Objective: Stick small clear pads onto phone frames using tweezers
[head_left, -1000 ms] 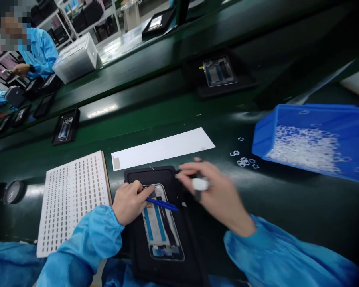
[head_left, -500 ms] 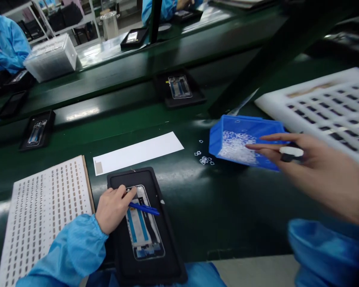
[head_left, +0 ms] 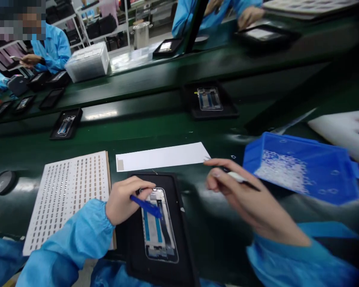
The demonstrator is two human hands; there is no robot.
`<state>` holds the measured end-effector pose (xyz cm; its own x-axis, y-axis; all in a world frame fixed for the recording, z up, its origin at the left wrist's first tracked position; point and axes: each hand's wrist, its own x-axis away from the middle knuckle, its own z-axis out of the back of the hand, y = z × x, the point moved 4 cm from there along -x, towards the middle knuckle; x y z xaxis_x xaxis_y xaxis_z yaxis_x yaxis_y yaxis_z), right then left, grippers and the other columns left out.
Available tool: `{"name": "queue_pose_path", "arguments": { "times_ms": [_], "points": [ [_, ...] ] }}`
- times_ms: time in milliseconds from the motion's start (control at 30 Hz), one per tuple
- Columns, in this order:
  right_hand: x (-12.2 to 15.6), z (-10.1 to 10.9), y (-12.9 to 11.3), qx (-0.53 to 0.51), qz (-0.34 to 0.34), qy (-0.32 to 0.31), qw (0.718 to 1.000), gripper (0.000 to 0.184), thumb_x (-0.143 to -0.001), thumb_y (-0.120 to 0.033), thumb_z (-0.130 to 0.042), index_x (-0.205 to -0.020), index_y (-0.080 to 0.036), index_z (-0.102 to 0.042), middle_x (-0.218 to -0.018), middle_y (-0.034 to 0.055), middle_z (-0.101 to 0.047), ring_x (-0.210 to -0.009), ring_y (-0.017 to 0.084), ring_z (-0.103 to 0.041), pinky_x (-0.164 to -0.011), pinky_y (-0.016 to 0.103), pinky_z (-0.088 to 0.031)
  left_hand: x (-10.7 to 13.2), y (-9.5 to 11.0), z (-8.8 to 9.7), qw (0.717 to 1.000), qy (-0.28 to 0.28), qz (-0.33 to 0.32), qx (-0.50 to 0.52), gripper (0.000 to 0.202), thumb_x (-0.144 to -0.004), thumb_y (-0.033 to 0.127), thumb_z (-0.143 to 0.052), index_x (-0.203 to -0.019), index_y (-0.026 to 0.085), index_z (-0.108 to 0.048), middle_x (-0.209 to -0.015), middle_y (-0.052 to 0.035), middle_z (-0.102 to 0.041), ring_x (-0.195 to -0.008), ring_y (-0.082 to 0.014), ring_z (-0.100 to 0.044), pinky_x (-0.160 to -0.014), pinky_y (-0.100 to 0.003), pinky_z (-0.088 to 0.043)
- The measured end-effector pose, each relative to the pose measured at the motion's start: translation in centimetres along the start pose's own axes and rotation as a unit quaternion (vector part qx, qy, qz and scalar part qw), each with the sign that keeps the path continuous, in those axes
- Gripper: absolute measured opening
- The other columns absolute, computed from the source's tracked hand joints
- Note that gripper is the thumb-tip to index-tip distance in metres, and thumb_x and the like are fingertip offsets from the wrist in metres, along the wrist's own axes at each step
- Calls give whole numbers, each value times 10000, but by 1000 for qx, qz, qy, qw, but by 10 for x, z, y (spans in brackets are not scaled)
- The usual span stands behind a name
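Note:
My left hand (head_left: 124,199) rests at the upper left of a phone frame (head_left: 154,241), its fingers closed around a blue pen-like tool (head_left: 149,207) that slants over the frame. The frame has blue strips and lies in a black tray (head_left: 184,247). My right hand (head_left: 242,195) is in the air right of the tray, fingers curled, with a black-and-white pen-like tool (head_left: 239,177) held across it. A tiny pale piece seems to be at its fingertips, too blurred to name. Beyond it stands a blue bin (head_left: 326,159) with many small white rings (head_left: 281,171).
A white paper strip (head_left: 164,155) lies behind the tray. Left of it is a white board (head_left: 68,191) with rows of small parts. Further trays with phone frames (head_left: 66,125) (head_left: 209,99) sit on the line. Co-workers in blue (head_left: 52,48) are across it.
My right hand has left the blue bin and come leftward toward the tray, its tool still in hand. My left hand stays at the phone frame. The camera view has shifted.

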<state>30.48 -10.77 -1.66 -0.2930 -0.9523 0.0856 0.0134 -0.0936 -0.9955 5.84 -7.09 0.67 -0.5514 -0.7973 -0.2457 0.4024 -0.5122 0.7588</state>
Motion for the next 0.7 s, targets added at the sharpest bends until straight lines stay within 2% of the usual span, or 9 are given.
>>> {"name": "queue_pose_path", "arguments": {
  "times_ms": [100,200,333,400,467,567,633,700],
  "points": [
    [9,-38,7,-15,45,-16,999,311,-845,-508,-627,-974,-226,-595,-577,-32,-495,-546,153,-488,-530,282,-413,-13,8,-18,981,-25,104,159,202,-819,198,-670,-1015,204,-713,-880,-29,-738,-748,-158,-684,-690,-241,-558],
    [18,-57,11,10,95,18,995,213,-896,-430,-580,-976,-232,-582,-630,-29,-506,-568,154,-510,-566,288,-446,-26,12,-41,940,-27,190,281,225,-761,186,-710,-985,174,-710,-822,-19,-746,-732,-164,-692,-707,-253,-567],
    [27,-55,7,37,135,57,988,172,-895,-385,-578,-978,-234,-568,-656,-32,-504,-557,152,-510,-559,285,-460,-37,13,-60,902,-18,242,357,76,-735,172,-724,-803,139,-716,-717,-32,-731,-693,-161,-693,-691,-254,-564],
    [29,-47,6,45,156,76,984,189,-890,-384,-590,-992,-227,-565,-642,-37,-500,-551,150,-510,-566,284,-461,-40,13,-61,895,-24,273,351,35,-739,157,-716,-757,128,-709,-706,-44,-730,-657,-149,-680,-650,-239,-550],
    [27,-37,10,41,170,104,979,213,-895,-393,-594,-1011,-219,-560,-637,-37,-511,-567,150,-522,-582,280,-460,-46,15,-59,900,-29,293,321,44,-758,159,-697,-769,119,-713,-716,-53,-735,-599,-127,-649,-580,-216,-518],
    [19,-31,27,12,163,132,978,233,-928,-417,-545,-1032,-209,-542,-636,-31,-547,-560,144,-523,-561,262,-451,-67,26,-54,935,-6,243,259,132,-805,222,-670,-857,121,-737,-790,-64,-747,-566,-110,-615,-518,-202,-472],
    [12,-36,40,7,157,123,980,253,-944,-438,-490,-1023,-203,-541,-626,-22,-571,-538,148,-531,-535,260,-456,-90,41,-60,962,14,162,222,175,-845,258,-637,-920,144,-747,-861,-58,-745,-648,-123,-642,-583,-211,-496],
    [7,-42,51,19,160,109,981,283,-925,-470,-477,-963,-203,-565,-626,0,-599,-557,174,-571,-531,276,-478,-116,59,-77,983,19,61,172,180,-875,265,-612,-943,175,-752,-916,-43,-729,-787,-141,-664,-716,-227,-516]
  ]
}}
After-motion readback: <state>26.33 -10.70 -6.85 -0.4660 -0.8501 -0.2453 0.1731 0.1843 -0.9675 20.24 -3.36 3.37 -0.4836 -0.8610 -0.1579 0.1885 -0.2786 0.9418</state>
